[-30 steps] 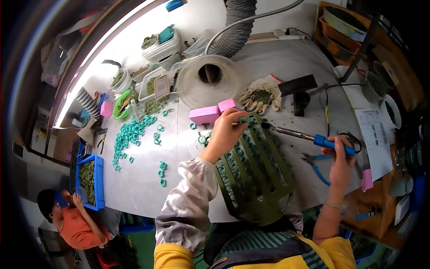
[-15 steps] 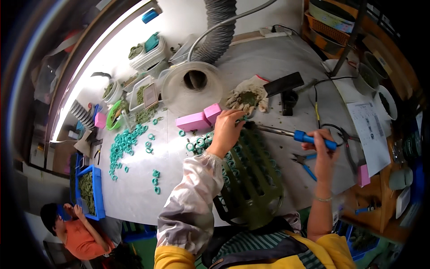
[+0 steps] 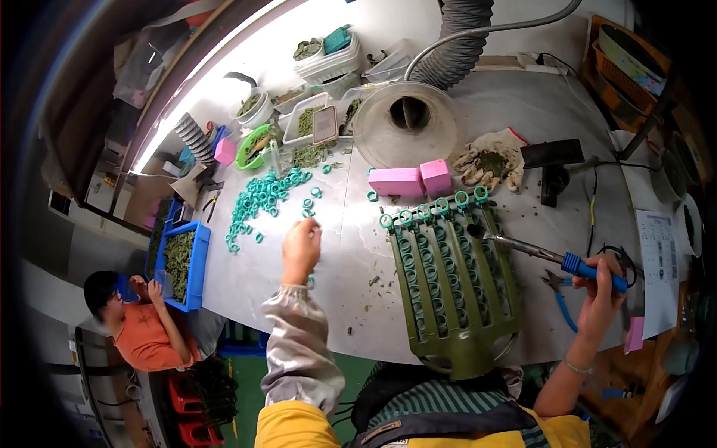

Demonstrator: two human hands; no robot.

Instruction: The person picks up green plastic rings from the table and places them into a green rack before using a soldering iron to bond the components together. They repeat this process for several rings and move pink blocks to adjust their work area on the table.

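My right hand (image 3: 600, 293) grips the blue handle of a soldering iron (image 3: 571, 263). The iron's dark tip lies over an olive-green slotted rack (image 3: 455, 345) on the bench in front of me. Small teal rings (image 3: 441, 297) fill its slots in rows, and more stand along its far edge. Left of the rack, my left hand (image 3: 301, 250) is closed, fingers pressed together and pointing away from me. Its fingertips are beside a few loose teal rings (image 3: 308, 203); whatever they pinch is hidden. A larger heap of teal rings (image 3: 258, 201) lies farther left.
Two pink blocks (image 3: 396, 181) lie beyond the rack, near a clear funnel hood (image 3: 366, 134). A soiled glove (image 3: 493, 160), a black stand (image 3: 553, 157) and blue-handled pliers (image 3: 564, 302) are to the right. At far left a person (image 3: 149, 328) works by a blue bin (image 3: 200, 265).
My left hand has left the rack's far edge and moved left to the loose rings. The view has shifted left. My right hand still holds the soldering iron, its tip over the rack.
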